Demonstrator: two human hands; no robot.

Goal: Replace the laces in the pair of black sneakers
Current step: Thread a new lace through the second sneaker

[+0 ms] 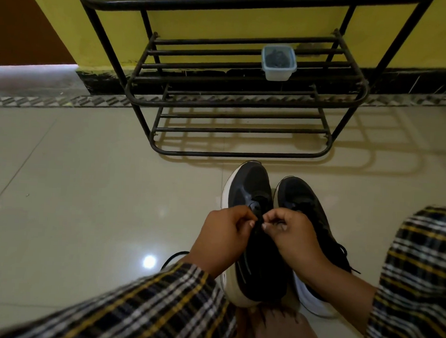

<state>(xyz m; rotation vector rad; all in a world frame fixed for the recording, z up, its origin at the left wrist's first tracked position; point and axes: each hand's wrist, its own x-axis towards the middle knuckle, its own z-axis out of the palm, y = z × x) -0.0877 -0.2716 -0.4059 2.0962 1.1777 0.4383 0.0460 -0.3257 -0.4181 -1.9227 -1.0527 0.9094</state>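
On tiled floor before metal shoe rack (236, 96): left hand (221, 238) & right hand (292, 238), fingers pinching black lace (258, 223) over left sneaker (252, 189); right sneaker (300, 193) touching alongside. Lacing apparently underway; next: thread the following eyelet w/ care.

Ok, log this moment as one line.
left hand: pinches lace | right hand: pinches lace | left sneaker: being laced | right sneaker: beside it, on floor
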